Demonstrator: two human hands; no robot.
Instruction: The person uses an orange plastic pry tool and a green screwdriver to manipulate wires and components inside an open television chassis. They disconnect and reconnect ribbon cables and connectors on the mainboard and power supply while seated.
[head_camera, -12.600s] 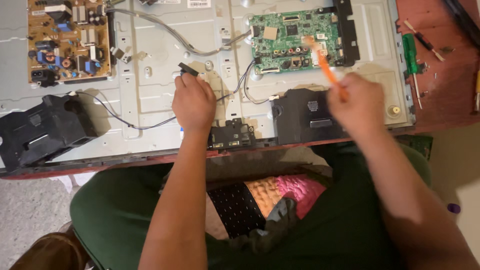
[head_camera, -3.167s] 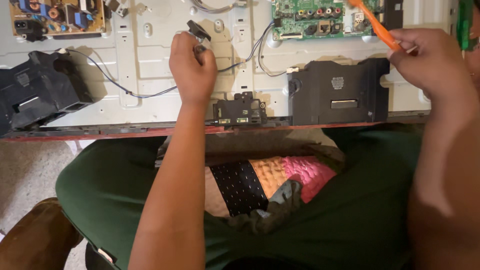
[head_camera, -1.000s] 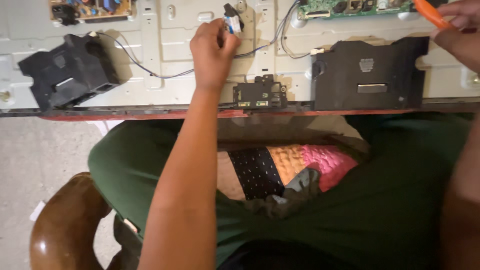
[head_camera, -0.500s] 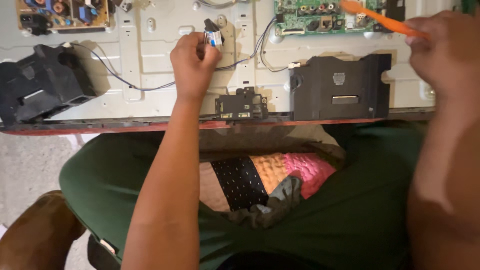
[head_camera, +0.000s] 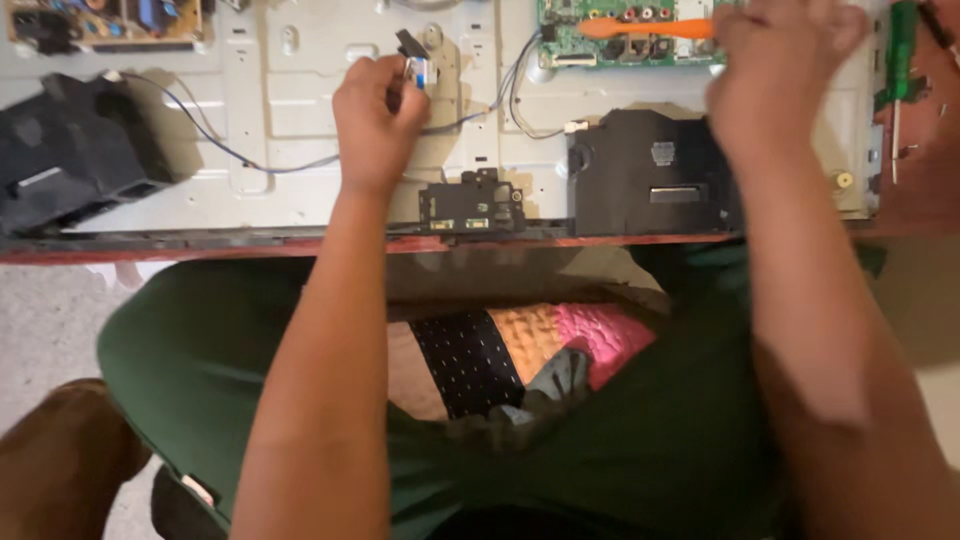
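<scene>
A white metal chassis (head_camera: 300, 110) of an opened flat screen lies on the table before me. My left hand (head_camera: 378, 118) pinches a small flat cable end with a blue tip (head_camera: 417, 70) near the chassis middle. My right hand (head_camera: 775, 75) grips an orange pry tool (head_camera: 640, 28) that lies across a green circuit board (head_camera: 610, 35) at the top. A black speaker box (head_camera: 650, 170) sits just below my right hand.
Another black speaker box (head_camera: 70, 160) lies at the left, a thin wire (head_camera: 250, 160) running from it. A small black board (head_camera: 470, 205) sits at the chassis front edge. A brown circuit board (head_camera: 110, 20) is top left. A green-handled screwdriver (head_camera: 900, 60) lies far right.
My right hand has moved left over the green board, turning the orange tool flat across it. My left hand still pinches the cable end. The view has shifted slightly.
</scene>
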